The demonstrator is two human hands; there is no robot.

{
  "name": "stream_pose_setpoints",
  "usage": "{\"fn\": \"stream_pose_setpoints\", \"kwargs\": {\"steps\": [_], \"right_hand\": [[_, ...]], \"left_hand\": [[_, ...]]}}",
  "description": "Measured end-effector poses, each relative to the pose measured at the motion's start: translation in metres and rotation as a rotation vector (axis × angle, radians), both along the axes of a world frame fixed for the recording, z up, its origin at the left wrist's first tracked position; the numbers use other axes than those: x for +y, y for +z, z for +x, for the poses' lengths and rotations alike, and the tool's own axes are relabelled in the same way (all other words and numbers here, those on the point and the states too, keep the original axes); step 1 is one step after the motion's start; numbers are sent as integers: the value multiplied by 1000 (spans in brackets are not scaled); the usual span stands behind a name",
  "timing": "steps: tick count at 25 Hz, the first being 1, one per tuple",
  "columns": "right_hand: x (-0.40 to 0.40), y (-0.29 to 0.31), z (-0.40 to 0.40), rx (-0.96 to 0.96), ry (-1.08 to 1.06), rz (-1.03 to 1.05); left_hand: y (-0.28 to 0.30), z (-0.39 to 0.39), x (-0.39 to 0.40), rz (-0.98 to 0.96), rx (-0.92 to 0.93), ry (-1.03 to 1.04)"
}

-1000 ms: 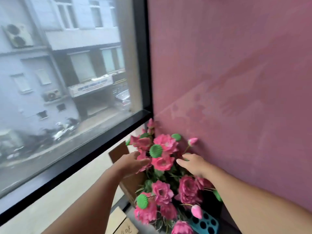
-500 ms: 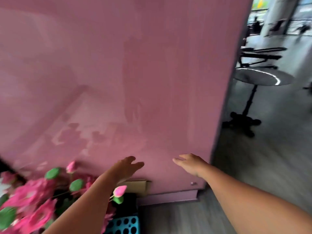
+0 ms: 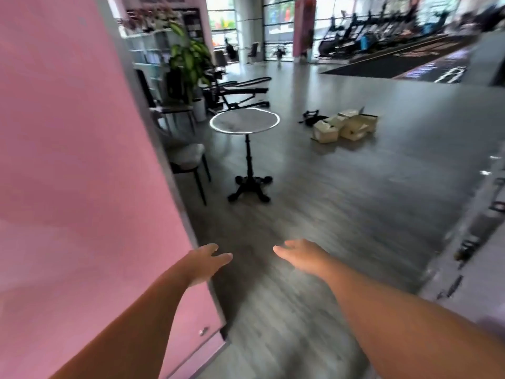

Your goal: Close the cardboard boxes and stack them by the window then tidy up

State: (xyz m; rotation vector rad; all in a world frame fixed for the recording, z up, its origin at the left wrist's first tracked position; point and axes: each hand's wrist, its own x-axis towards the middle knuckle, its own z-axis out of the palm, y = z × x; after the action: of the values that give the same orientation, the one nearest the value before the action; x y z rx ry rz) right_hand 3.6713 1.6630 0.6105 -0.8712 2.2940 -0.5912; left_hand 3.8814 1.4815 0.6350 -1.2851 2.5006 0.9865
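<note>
Several cardboard boxes [image 3: 345, 125] lie in a cluster on the grey floor far ahead, right of centre; some flaps look open, but blur hides detail. A black item [image 3: 311, 119] lies on the floor just left of them. My left hand [image 3: 206, 262] and my right hand [image 3: 303, 254] are stretched out in front of me low in the view, fingers relaxed, holding nothing. Both hands are far from the boxes.
A pink partition wall [image 3: 82, 173] fills the left side. A round white-topped table [image 3: 244, 121] on a black pedestal stands ahead, with a stool [image 3: 188, 157] beside it. A potted plant [image 3: 188, 61], shelves and gym machines [image 3: 382, 28] are further back.
My view has swung right, from the window and pink flowers, past the pink wall, to the open room with the boxes. Both hands left the flowers and stay empty.
</note>
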Motion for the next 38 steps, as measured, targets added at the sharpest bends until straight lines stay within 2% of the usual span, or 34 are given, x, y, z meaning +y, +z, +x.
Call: {"fn": "stream_pose_setpoints", "kwargs": {"steps": [6,13,18,23,29,34,38], "right_hand": [[-23,-4,-105,34,-182,31],[-65,19,-217,30,-418,-54],[-69,10,-319,-21,-487,-62],[-79,-2,-456,9,-475,-64],[-97,8,-616,63,-412,-40],[-144,11,-745,70,-371,-39],[-185,9,-855,57,-390,-40]], "left_hand": [[-11,-151,-56,34,60,-174],[-5,-324,-126,51,108,-394],[-18,-447,-146,94,96,-491],[-23,-581,-155,-17,112,-524],[-1,-736,-178,-17,134,-477],[-4,-858,-216,42,123,-448],[-7,-971,-258,-55,92,-497]]}}
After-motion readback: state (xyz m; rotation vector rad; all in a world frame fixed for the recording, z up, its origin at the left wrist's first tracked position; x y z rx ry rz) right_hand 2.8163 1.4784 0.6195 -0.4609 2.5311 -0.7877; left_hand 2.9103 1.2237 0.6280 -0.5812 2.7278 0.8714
